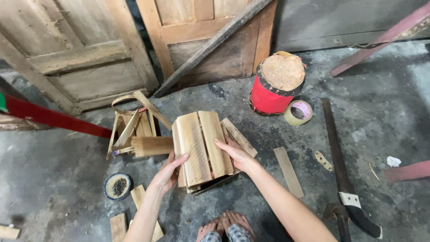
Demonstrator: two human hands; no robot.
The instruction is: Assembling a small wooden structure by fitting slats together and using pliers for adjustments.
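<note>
Gripping the slatted wooden box between them: left hand; right hand

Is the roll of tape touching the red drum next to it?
Touching, as far as the head view shows: the tape roll leans against the lower right side of the red drum with no floor visible between them.

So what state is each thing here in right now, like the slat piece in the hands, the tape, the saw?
Curved slat piece: held off the floor, unfinished, gaps between slats.
Left hand: grip on its left edge.
Right hand: grip on its right side.
Red drum: upright, top covered.
Tape roll: lying flat, partly used.
Saw: lying on the floor, untouched.
Loose slat: flat on the floor.
Small round dish: on the floor, holding dark bits.
</note>
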